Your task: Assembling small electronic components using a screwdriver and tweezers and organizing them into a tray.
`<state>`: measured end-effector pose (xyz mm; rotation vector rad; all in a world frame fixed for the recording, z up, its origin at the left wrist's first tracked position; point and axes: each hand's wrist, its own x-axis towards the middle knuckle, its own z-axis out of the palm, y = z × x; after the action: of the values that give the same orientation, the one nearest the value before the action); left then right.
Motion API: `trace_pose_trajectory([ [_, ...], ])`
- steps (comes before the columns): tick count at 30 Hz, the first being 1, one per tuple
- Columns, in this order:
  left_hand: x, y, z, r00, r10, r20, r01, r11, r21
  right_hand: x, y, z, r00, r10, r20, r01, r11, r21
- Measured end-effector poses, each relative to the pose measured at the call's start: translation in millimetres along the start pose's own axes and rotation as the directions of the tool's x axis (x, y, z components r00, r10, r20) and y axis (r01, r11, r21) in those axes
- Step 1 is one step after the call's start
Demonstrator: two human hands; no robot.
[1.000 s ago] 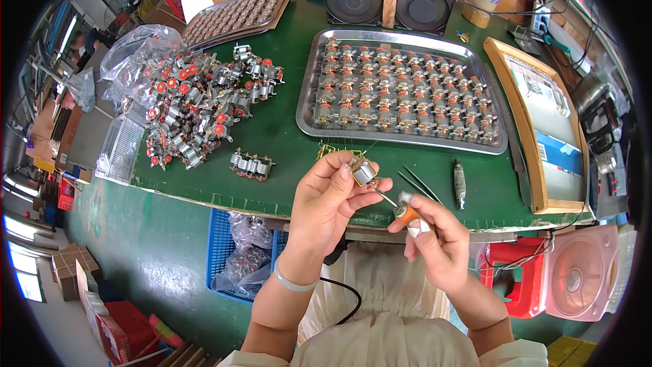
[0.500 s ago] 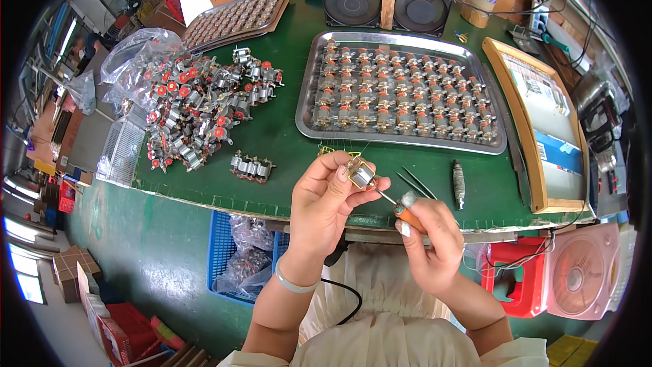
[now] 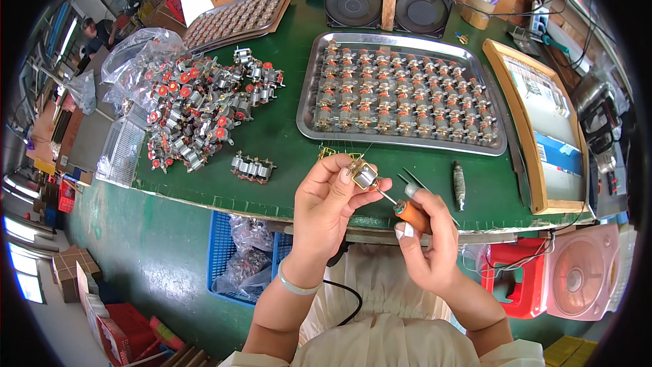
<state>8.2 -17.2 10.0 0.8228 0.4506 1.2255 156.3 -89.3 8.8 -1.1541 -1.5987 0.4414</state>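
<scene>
The left hand [image 3: 329, 194] pinches a motor [image 3: 366, 177] above the bench [image 3: 282, 129]; the right hand [image 3: 436, 245] grips a screwdriver [image 3: 413, 217], whose tip, if tilted, might slip and jab the left hand.

An orange handle [image 3: 413, 216] in the right hand [image 3: 435, 245]; a silver part [image 3: 365, 176] edged yellow in the left hand [image 3: 331, 200]. Past them I see green tabletop [image 3: 278, 146], a silver tray [image 3: 401, 141] of orange-dotted rows and, off left, a grey heap [image 3: 193, 109] flecked red.

Pink box fan [image 3: 576, 277], brown carton [image 3: 75, 270]
</scene>
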Motion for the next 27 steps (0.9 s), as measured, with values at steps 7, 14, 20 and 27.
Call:
trace_pose_trajectory([
  [7,-1.4,1.2,1.0,1.000,-0.007,-0.011,0.008,1.000,0.024,-6.4,6.7,-1.1,0.975,0.179,0.128,-0.207,0.943,0.262],
  [14,-0.3,9.2,-7.0,0.999,0.025,-0.038,-0.027,0.998,-0.058,-0.3,2.9,-13.2,0.912,0.346,0.221,-0.409,0.725,0.554],
  [20,-1.4,8.7,-13.1,1.000,0.029,-0.007,-0.026,0.968,0.250,37.7,0.6,-57.2,0.992,0.035,0.117,-0.072,0.943,0.325],
  [27,-3.6,-4.5,-12.9,0.959,0.194,0.207,-0.284,0.635,0.718,58.7,-6.8,-28.7,0.995,-0.099,-0.002,0.096,0.967,0.237],
])
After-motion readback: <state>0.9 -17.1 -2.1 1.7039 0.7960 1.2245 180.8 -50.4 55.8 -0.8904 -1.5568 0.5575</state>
